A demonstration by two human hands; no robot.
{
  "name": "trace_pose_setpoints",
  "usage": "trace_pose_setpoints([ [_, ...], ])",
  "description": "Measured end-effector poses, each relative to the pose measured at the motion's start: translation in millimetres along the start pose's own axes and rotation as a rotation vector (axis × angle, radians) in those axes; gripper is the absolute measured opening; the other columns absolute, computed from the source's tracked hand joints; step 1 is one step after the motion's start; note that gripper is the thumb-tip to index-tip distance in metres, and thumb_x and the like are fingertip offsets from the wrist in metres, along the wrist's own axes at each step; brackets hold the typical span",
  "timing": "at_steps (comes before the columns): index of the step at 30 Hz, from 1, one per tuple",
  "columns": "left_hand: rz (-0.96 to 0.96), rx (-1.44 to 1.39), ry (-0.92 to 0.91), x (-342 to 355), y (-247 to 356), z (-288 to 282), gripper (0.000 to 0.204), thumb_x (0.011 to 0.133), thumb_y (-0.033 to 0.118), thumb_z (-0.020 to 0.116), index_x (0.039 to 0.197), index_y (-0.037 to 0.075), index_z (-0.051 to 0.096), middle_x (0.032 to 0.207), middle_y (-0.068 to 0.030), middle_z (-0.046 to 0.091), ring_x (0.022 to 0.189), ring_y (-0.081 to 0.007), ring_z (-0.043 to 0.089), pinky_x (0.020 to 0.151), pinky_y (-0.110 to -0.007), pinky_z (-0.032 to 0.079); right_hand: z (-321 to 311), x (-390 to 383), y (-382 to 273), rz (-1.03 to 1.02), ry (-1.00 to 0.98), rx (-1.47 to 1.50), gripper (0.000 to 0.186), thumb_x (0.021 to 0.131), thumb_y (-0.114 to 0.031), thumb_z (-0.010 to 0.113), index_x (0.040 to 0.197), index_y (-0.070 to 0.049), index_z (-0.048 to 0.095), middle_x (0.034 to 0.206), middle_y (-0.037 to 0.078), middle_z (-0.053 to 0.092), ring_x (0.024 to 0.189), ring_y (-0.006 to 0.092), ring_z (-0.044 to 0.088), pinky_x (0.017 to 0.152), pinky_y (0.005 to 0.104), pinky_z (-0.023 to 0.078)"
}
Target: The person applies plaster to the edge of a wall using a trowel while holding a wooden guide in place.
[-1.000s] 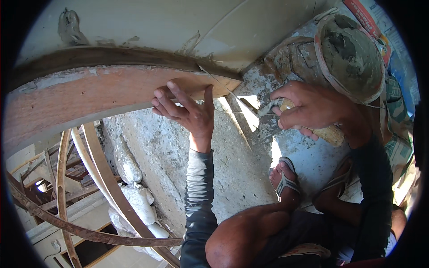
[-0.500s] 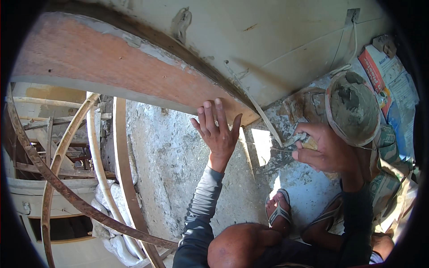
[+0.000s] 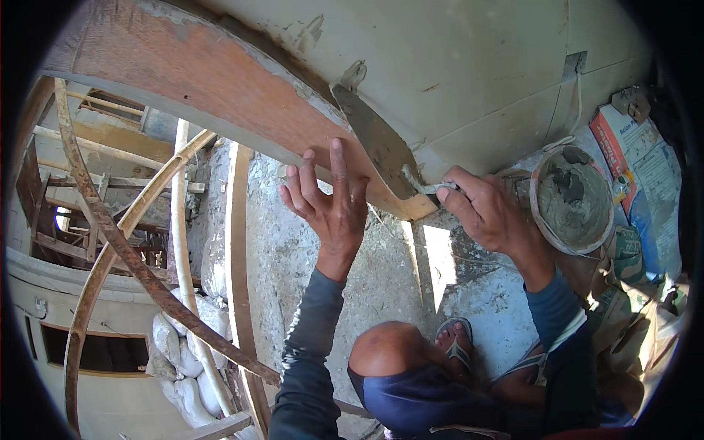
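My left hand [image 3: 330, 202] presses flat, fingers spread, against the underside edge of a reddish wooden board [image 3: 220, 95] that runs along a pale plastered wall [image 3: 477, 59]. My right hand [image 3: 488, 209] grips the handle of a pointed trowel [image 3: 378, 143]. The trowel's blade, smeared with grey mortar, lies against the joint between the board and the wall. A round bucket of grey mortar [image 3: 576, 198] stands just right of my right hand.
Cement bags [image 3: 638, 161] lie at the right by the bucket. Below me are my knee [image 3: 385, 348], sandalled feet [image 3: 455, 345] and a rough concrete ledge [image 3: 293, 249]. Curved wooden and rusty metal scaffold pieces [image 3: 110, 242] drop away at the left, with white sacks [image 3: 183, 352] beneath.
My right hand has lifted the trowel from near the bucket up to the board and wall joint. My left hand has stayed on the board's edge as the view shifted.
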State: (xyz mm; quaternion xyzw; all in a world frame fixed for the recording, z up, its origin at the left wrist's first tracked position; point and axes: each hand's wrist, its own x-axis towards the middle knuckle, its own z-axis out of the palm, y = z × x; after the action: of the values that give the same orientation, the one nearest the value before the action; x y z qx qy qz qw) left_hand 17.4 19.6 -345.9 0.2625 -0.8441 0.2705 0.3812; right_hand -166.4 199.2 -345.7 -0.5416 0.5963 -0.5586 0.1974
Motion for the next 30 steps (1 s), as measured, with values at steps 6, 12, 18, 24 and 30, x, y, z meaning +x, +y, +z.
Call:
trace_pose_setpoints([
  [6, 0.054, 0.048, -0.105, 6, -8, -2, 0.096, 0.070, 0.029, 0.088, 0.154, 0.022, 0.042, 0.164, -0.0181, 0.021, 0.152, -0.0413, 0.013, 0.121, -0.059, 0.007, 8, 14, 9, 0.028, -0.133, -0.015, 0.030, 0.100, -0.022, 0.056, 0.087, 0.004, 0.052, 0.066, 0.029, 0.050, 0.062, 0.0478, 0.045, 0.058, 0.0483, 0.042],
  [12, 0.075, -0.030, -0.063, 13, -8, -11, 0.085, 0.074, 0.025, 0.087, 0.150, 0.021, 0.049, 0.160, -0.0166, 0.030, 0.151, -0.0380, 0.020, 0.121, -0.058, 0.012, -9, -16, 41, 0.004, -0.125, 0.037, 0.033, 0.100, -0.025, 0.057, 0.085, 0.004, 0.052, 0.063, 0.023, 0.048, 0.058, 0.0339, 0.043, 0.059, 0.0436, 0.041],
  [18, 0.138, 0.002, 0.059, 45, -19, -34, 0.070, 0.076, 0.021, 0.086, 0.141, 0.018, 0.059, 0.134, -0.0095, 0.057, 0.132, -0.0336, 0.051, 0.110, -0.050, 0.034, -19, 31, 44, -0.057, -0.036, 0.046, 0.047, 0.099, -0.041, 0.063, 0.084, 0.003, 0.054, 0.062, 0.017, 0.043, 0.062, 0.0218, 0.035, 0.059, 0.0397, 0.041],
  [24, 0.038, -0.053, -0.015, 62, -8, -37, 0.084, 0.068, 0.021, 0.089, 0.144, 0.010, 0.054, 0.122, -0.0107, 0.060, 0.122, -0.0313, 0.054, 0.102, -0.045, 0.038, 11, 36, 54, -0.099, -0.200, -0.006, 0.047, 0.087, -0.035, 0.078, 0.091, 0.005, 0.056, 0.067, 0.023, 0.055, 0.061, 0.0308, 0.045, 0.062, 0.0421, 0.046],
  [30, 0.028, 0.040, -0.022, 63, 3, -48, 0.099, 0.061, 0.014, 0.091, 0.150, 0.014, 0.047, 0.150, -0.0183, 0.038, 0.140, -0.0395, 0.036, 0.112, -0.048, 0.033, -4, 11, 44, 0.013, -0.208, 0.116, 0.029, 0.080, -0.011, 0.082, 0.094, 0.004, 0.060, 0.074, 0.022, 0.062, 0.063, 0.0285, 0.056, 0.066, 0.0391, 0.050],
])
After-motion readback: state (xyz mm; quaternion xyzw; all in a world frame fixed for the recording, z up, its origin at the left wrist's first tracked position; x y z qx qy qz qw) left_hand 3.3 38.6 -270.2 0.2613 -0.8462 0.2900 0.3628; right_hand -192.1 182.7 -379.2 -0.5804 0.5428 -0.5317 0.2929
